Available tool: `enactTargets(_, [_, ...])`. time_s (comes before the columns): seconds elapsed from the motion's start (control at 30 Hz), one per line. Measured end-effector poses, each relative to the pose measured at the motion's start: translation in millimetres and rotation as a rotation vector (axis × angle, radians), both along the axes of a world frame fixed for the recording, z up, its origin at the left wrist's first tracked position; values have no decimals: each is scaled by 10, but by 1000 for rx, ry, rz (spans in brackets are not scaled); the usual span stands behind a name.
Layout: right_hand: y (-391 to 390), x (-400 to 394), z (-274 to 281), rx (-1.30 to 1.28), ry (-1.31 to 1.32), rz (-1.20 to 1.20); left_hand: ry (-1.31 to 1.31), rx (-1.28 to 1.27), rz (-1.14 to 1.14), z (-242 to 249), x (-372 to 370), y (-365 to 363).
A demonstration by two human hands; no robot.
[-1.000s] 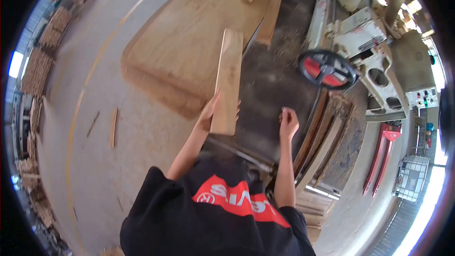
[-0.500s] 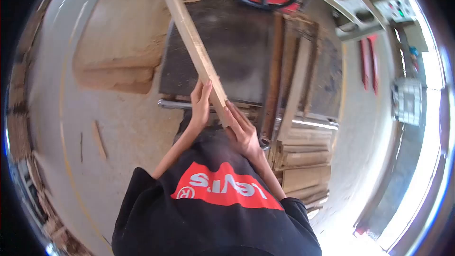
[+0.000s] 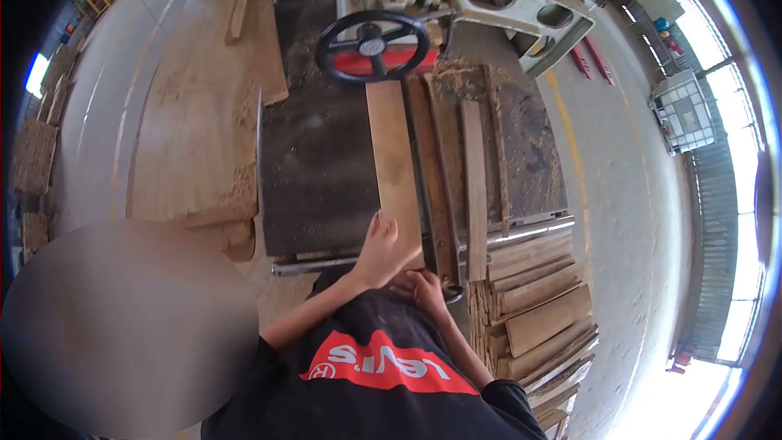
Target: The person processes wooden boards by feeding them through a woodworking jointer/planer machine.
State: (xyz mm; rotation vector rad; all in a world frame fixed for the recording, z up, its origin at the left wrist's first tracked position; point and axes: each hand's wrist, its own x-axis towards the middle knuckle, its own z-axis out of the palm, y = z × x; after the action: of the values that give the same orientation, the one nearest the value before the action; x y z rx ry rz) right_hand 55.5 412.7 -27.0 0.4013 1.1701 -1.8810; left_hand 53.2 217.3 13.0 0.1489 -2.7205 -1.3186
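A wooden board (image 3: 391,143) lies flat on the dark machine table (image 3: 314,171), its long side along the metal fence (image 3: 421,155). Its far end reaches the black handwheel (image 3: 372,47) in front of the machine. My left hand (image 3: 383,251) is closed on the near part of the board, fingers bent over its left side and top. Low at the board's near end, my right hand (image 3: 422,287) has its fingers curled against the end; some of them are hidden.
Right of the fence lies a narrow wood strip (image 3: 474,187). Stacked boards (image 3: 546,318) stand at the lower right. A plywood sheet (image 3: 191,130) with sawdust and a curved wood piece (image 3: 240,10) lies at left. A blurred round patch covers the lower left.
The board has gone from raised and slanting to flat on the table beside the fence. Both hands moved with it, and the view has shifted toward the machine.
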Motion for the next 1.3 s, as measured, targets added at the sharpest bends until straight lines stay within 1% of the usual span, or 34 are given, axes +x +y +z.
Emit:
enactTargets(0.07, [-63, -35, -133, -58, -139, 10, -36, -135, -118, -68, -18, 83])
enactTargets(0.1, [-135, -45, 37, -32, -113, 7, 15, -121, -149, -93, -46, 130])
enactTargets(0.17, [-230, -141, 7, 262, 79, 101, 42, -111, -147, -217, -132, 95])
enactTargets(0.23, [-359, -278, 157, 488, 216, 146, 55, -97, -124, -204, -252, -40])
enactTargets(0.33, [-529, -468, 42, 375, 179, 70, 63, -42, -118, -225, -466, -298])
enactTargets(0.37, [-638, -534, 42, 306, 122, -28, 117, -55, -91, -241, -542, -375])
enactTargets(0.47, [-981, -813, 97, 394, 106, -117, 99, 26, -66, -268, -846, -614])
enactTargets(0.5, [-1051, -891, 105, 343, 96, -148, 86, -19, -42, -241, -934, -685])
enactTargets(0.6, [-1239, -1076, 118, 336, 74, -201, 37, 124, -18, -214, -1141, -894])
enactTargets(0.63, [-1296, -1154, 110, 397, 84, -191, 51, 125, 11, -248, -1202, -943])
enactTargets(0.73, [-1418, -1418, 30, 325, 98, -180, 118, 189, 41, -347, -1400, -1067])
enactTargets(0.77, [-1426, -1490, 6, 328, 56, -159, 141, 148, 52, -385, -1471, -1109])
enactTargets(0.87, [-1589, -1698, 168, 457, 132, -100, 156, 192, 41, -291, -1636, -1318])
enactTargets(0.93, [-1662, -1826, 104, 427, 92, -90, 160, 415, 63, -235, -1729, -1616])
enactTargets(0.97, [-1707, -1889, 116, 415, 88, -84, 284, 338, 83, -205, -1797, -1824])
enactTargets(1.0, [-1752, -1955, 123, 401, 89, -79, 415, 200, 164, -350, -1878, -2070])
enactTargets(1.03, [-1802, -2016, 122, 391, 96, -79, 521, 87, 305, -267, -1953, -2311])
enactTargets(1.07, [-1822, -2053, 103, 392, 112, -82, 609, 28, 436, -170, -2027, -2575])
enactTargets(1.1, [-1860, -2100, 73, 388, 133, -81, 720, -109, 546, -187, -2112, -2886])
enactTargets(1.13, [-1939, -2164, 61, 376, 159, -73, 652, -302, 650, -329, -2167, -3231])
enactTargets(1.2, [-2045, -2227, 140, 377, 192, -48, 356, -593, 942, -142, -2240, -3538])
enactTargets(1.3, [-2054, -2157, 200, 370, 235, 6, -54, -419, 1020, -302, -2386, -3902])
